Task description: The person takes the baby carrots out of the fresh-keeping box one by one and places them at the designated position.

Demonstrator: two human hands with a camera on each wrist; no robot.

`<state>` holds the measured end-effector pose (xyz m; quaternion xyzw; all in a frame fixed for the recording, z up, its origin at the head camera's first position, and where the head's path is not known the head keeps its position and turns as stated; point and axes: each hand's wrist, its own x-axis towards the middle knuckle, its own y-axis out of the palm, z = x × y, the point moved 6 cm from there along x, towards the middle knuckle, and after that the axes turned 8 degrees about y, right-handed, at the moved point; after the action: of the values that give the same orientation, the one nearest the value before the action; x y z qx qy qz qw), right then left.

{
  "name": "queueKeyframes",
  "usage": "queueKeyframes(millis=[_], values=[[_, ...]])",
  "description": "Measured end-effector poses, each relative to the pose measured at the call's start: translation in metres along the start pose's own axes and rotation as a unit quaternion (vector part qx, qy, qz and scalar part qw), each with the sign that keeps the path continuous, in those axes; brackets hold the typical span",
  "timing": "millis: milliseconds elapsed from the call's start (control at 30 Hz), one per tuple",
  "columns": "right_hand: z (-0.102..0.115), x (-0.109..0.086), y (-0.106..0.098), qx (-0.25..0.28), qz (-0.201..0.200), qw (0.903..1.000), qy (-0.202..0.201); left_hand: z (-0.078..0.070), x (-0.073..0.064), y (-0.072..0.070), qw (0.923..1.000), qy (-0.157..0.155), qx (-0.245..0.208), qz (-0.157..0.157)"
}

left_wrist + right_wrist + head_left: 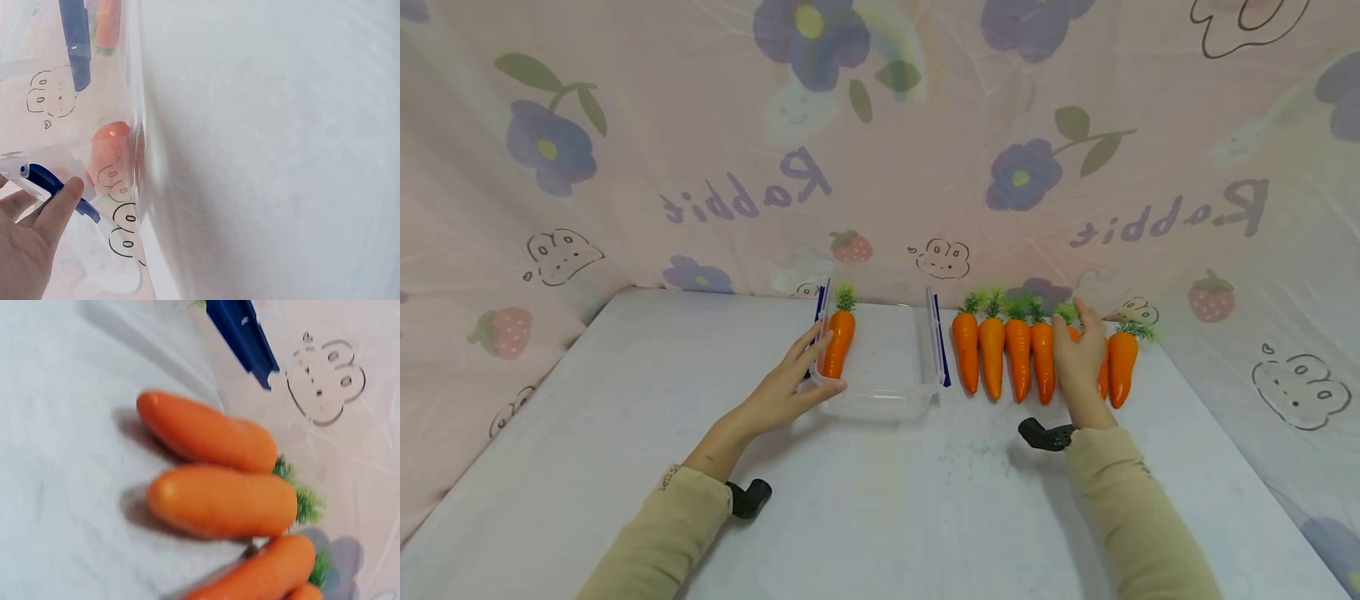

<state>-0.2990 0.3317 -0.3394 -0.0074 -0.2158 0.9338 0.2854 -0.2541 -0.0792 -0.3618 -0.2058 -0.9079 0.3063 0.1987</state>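
Observation:
A clear plastic container with blue side latches stands on the table, one orange carrot inside along its left wall. My left hand touches the container's left side, fingers extended and spread, thumb at the front corner. To the right, several orange carrots with green tops lie side by side, tips toward me. My right hand is over this row, thumb and fingers to either side of a carrot top; I cannot tell whether they grip it. It partly hides a neighbouring carrot. The right wrist view shows carrots but no hand.
A white cloth covers the table. Behind it hangs a pink curtain printed with flowers, rabbits and strawberries. The rightmost carrot lies just right of my right hand. A blue latch overhangs near the leftmost carrots.

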Motion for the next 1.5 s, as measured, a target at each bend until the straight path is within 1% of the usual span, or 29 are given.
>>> queueKeyframes(millis=[167, 200, 333, 600, 733, 800, 1167, 1267, 1400, 1500], values=[[0.014, -0.011, 0.018, 0.031, 0.027, 0.9991, -0.011, -0.001, -0.001, 0.0, 1.0, -0.002, -0.003, -0.001], [0.017, -0.013, 0.021, 0.032, 0.025, 0.999, -0.02, -0.001, -0.001, 0.0, 1.0, -0.002, -0.004, -0.001], [0.025, -0.019, 0.033, 0.043, 0.033, 0.998, -0.032, -0.001, -0.001, 0.0, 0.9999, -0.006, -0.01, -0.001], [0.038, -0.031, 0.057, 0.055, 0.066, 0.9955, -0.039, 0.0, -0.002, 0.0, 1.0, -0.005, -0.008, -0.001], [0.046, -0.037, 0.069, 0.07, 0.082, 0.9926, -0.056, 0.001, -0.002, -0.001, 1.0, -0.004, -0.005, -0.002], [0.05, -0.041, 0.074, 0.081, 0.092, 0.9907, -0.059, 0.001, -0.002, 0.0, 1.0, -0.004, -0.005, -0.001], [0.081, -0.057, 0.097, 0.129, 0.116, 0.9816, -0.08, 0.001, -0.001, 0.0, 0.9999, -0.009, -0.012, -0.001], [0.09, -0.061, 0.104, 0.142, 0.124, 0.9785, -0.083, 0.001, -0.001, 0.0, 0.9999, -0.009, -0.013, -0.001], [0.097, -0.067, 0.113, 0.149, 0.143, 0.9764, -0.064, 0.0, -0.001, 0.0, 0.9999, -0.007, -0.012, 0.001], [0.102, -0.072, 0.12, 0.155, 0.155, 0.9738, -0.06, 0.0, 0.0, 0.001, 0.9999, -0.008, -0.012, 0.002]])
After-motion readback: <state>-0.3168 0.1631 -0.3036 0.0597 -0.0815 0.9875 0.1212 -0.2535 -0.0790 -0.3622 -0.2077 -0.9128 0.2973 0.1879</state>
